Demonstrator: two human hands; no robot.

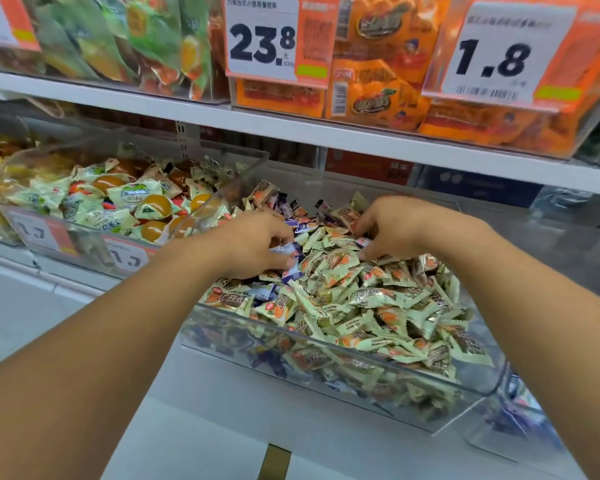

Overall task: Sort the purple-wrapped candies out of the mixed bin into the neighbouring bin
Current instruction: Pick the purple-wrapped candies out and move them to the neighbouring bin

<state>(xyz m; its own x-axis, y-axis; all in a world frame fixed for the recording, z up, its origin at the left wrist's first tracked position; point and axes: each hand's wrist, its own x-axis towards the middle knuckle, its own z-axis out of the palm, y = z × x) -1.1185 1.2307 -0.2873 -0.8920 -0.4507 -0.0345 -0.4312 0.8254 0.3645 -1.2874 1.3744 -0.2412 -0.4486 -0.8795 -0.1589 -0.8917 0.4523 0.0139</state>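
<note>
Several purple-wrapped candies [293, 251] are still lying in the mixed bin [326, 336]; left hand [257, 242] is pinching a few, right hand [392, 226] is digging with curled fingers, its catch hidden.

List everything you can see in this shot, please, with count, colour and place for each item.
mixed bin: one, clear plastic, centre on the lower shelf
pale green candies: too many to count, pale green with orange print, filling the mixed bin
purple-wrapped candies: several showing, purple and white, scattered in the mixed bin's left and rear
neighbouring bin: one, clear, left of the mixed bin, holding green-and-white packets with orange sweets
price tags: two fully readable, white on orange, upper shelf, reading 23.8 and 1.8
orange packets: many, upper shelf, centre and right
green packets: many, upper shelf, left
left hand: pinches purple-wrapped candies
right hand: fingers curled into the candies
</note>
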